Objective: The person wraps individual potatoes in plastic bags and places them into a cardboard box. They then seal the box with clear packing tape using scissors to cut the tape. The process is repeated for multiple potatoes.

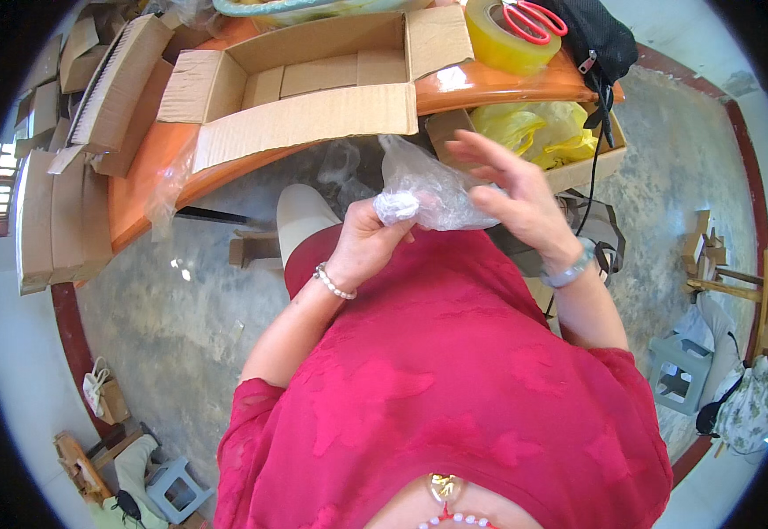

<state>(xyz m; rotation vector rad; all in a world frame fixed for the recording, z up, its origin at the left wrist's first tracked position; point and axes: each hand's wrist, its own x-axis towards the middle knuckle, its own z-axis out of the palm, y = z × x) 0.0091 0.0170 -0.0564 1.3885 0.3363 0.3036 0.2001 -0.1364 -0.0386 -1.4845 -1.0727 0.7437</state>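
Nearest: a gold pendant (445, 487) on a bead necklace, above a dark red top (454, 370). Left hand (364, 242), beaded bracelet (335, 282) at its wrist: closed, thumb and fingers gripping the clear plastic bag (444, 192) by its bunched, whitish end. Right hand (520, 196), pale bangle (571, 266) at its wrist: fingers spread wide, at the right side of the bag; cannot tell whether it touches. Bag position: between the hands, in front of the torso, crumpled.

Beyond the hands: orange tabletop (144, 196), bearing an open cardboard carton (313, 116) with flaps folded outward. To the carton's right, a roll of packing tape (503, 55) with red-handled scissors (535, 36) lying on top, then a black zippered pouch (591, 40). Just below the table edge at right: a cardboard box (597, 169) containing a yellow plastic bag (534, 128).

Farther out: cartons (62, 216) piled at left; concrete floor (172, 326); one greyish plastic stool (177, 489) lower left, another (679, 370) at right
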